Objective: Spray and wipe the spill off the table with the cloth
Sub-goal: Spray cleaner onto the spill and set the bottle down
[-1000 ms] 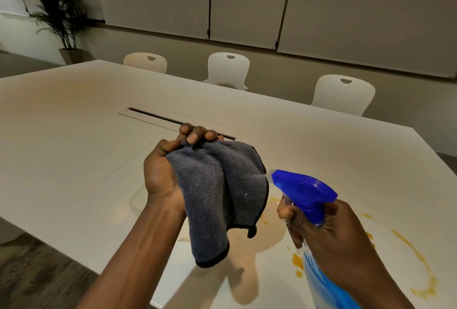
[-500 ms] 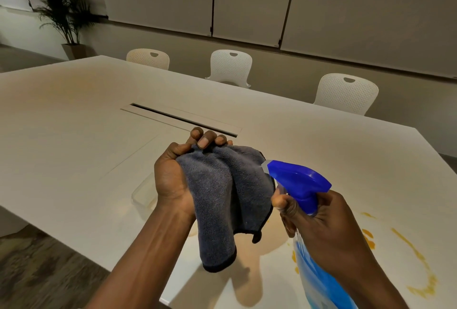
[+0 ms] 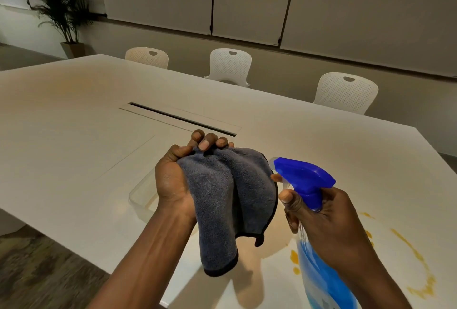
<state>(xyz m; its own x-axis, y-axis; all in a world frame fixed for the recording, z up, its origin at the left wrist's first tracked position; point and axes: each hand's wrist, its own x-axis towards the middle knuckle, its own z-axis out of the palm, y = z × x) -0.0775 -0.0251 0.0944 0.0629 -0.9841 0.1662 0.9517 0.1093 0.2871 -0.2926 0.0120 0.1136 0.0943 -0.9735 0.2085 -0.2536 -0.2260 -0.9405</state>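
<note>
My left hand point(image 3: 173, 180) holds a grey cloth point(image 3: 227, 200) with a dark hem up above the white table point(image 3: 74, 135); the cloth hangs down from my fingers. My right hand point(image 3: 329, 222) grips a spray bottle point(image 3: 304, 177) with a blue trigger head and blue liquid, its nozzle almost touching the cloth's right side. An orange-yellow spill point(image 3: 418, 259) lies in streaks and drops on the table at the lower right, partly hidden behind my right arm.
A clear plastic container point(image 3: 141, 197) sits on the table behind my left wrist. A long cable slot point(image 3: 183, 119) runs across the table's middle. Three white chairs point(image 3: 230, 66) stand along the far side. A potted plant point(image 3: 64, 7) is in the far left corner.
The spray nozzle has come closer to the cloth, from a small gap to nearly touching. Both hands have shifted slightly right and up in the view.
</note>
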